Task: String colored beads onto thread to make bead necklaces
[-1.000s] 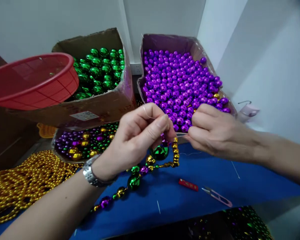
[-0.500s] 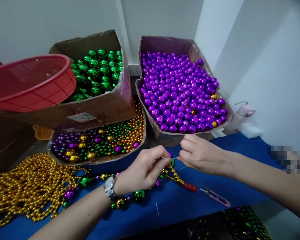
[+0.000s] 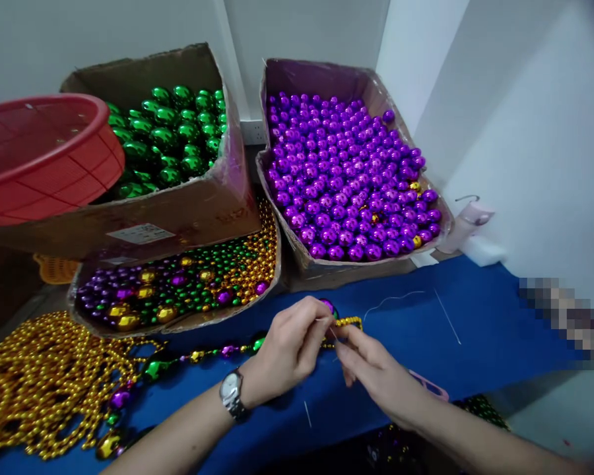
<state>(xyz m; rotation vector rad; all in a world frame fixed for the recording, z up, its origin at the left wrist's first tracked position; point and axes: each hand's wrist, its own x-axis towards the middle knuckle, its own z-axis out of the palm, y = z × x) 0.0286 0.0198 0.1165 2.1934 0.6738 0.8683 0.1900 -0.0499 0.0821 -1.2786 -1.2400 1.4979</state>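
My left hand [image 3: 294, 343], with a watch [image 3: 231, 392] on its wrist, is closed in a pinch on a fine white thread [image 3: 333, 334]. My right hand [image 3: 376, 369] is beside it, thumb and fingertips drawn together around the thread's lower part. Right behind the fingertips lies a doubled strand of gold beads [image 3: 350, 322] and a purple bead [image 3: 329, 306]. A garland of green, purple and gold beads [image 3: 228, 351] runs left from under my left hand. Pink-handled thread snips [image 3: 431, 385] lie partly hidden beneath my right wrist.
Cardboard boxes of purple balls [image 3: 346, 178] and green balls [image 3: 168, 135] stand behind, with a red basket [image 3: 54, 165] at left. Mixed small beads [image 3: 193, 284] fill a low box. Gold bead strands [image 3: 54, 382] are heaped left. Loose thread [image 3: 396, 299] lies on the blue cloth [image 3: 480, 349].
My right hand has come down and turned from above the thread to below my left fingers. A length of thread now lies on the cloth at right. The view has shifted slightly.
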